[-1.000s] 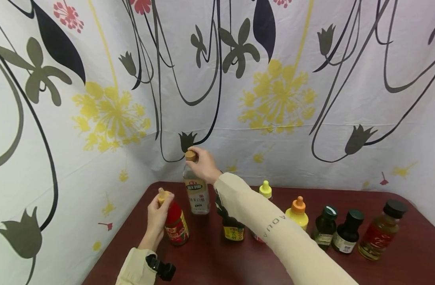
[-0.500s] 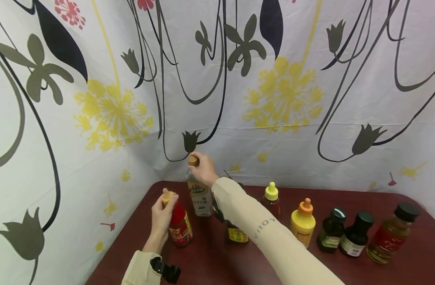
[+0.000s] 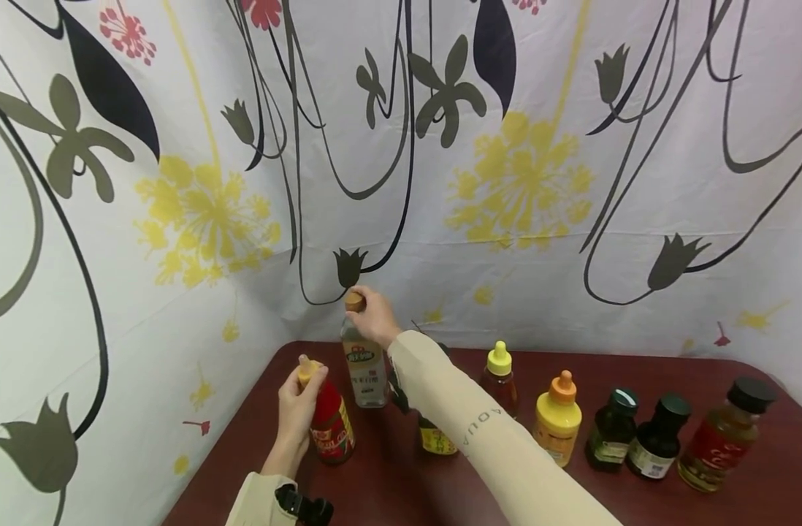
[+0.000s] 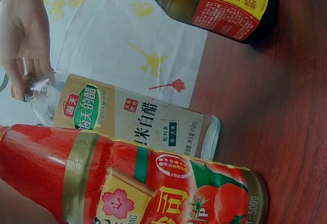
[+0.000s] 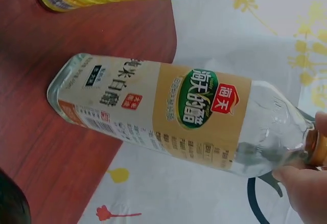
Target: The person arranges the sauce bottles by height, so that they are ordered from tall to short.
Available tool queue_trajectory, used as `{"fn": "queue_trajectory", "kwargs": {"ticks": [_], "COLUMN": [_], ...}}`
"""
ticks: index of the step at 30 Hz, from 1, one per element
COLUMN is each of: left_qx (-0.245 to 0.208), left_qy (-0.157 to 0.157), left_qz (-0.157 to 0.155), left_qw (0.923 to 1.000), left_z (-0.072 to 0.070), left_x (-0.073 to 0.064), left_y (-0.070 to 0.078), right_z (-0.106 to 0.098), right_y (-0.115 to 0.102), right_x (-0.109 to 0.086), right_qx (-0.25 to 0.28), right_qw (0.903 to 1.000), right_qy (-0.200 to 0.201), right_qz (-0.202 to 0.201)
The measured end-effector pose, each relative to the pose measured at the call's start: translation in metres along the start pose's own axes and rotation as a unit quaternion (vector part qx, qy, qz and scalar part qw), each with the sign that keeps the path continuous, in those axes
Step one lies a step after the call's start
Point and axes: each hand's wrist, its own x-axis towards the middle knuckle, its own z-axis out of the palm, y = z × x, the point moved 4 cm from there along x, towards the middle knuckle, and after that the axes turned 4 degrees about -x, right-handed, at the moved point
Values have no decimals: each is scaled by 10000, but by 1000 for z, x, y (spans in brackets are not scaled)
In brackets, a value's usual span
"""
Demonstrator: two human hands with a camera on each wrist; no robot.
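Note:
A red ketchup bottle (image 3: 331, 425) stands at the left of the dark red table. My left hand (image 3: 297, 409) grips it at its yellow cap. Just behind and to the right is a clear glass bottle of white vinegar (image 3: 368, 378), with Chinese lettering on its label. The fingers and thumb of my right hand (image 3: 377, 318) hold it by the brown cap and neck. In the right wrist view the vinegar bottle (image 5: 204, 119) shows nearly whole, its base on the table. The left wrist view has the ketchup bottle (image 4: 153, 183) overlapping the vinegar bottle's lower side.
Behind my right sleeve (image 3: 480, 431) a dark sauce bottle (image 3: 437, 440) is partly hidden. Further right stand a yellow-capped bottle (image 3: 499, 376), a yellow squeeze bottle (image 3: 558, 424), two small dark bottles and a red-labelled oil bottle (image 3: 719, 442). A patterned cloth (image 3: 375, 183) hangs behind the table.
My right forearm has come down and left a little, uncovering more of the yellow-capped bottle and the yellow squeeze bottle. Both hands keep their holds. The head view has shifted slightly.

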Motion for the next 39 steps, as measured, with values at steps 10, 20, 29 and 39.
{"fn": "queue_trajectory", "kwargs": {"ticks": [10,20,29,39], "left_qx": [93,110,107,118], "left_qy": [7,-80,-50,-88], "left_qz": [56,-26,28,77], "left_qw": [9999,9999,9999,9999], "left_z": [-4,-6,-3,0], "left_x": [-3,-2,-1,-2], "left_y": [-7,-9,-5,-3], "right_z": [-9,-46,-97,-156], "right_y": [-17,-37,-48,-30], "right_x": [-9,-8,-4,-29], "right_qx": [164,114,116,-16], "right_qw": [9985,9976,9979,9945], "right_qy": [-486,-629,-469,-791], "right_qz": [-210,-274,-432,-686]}}
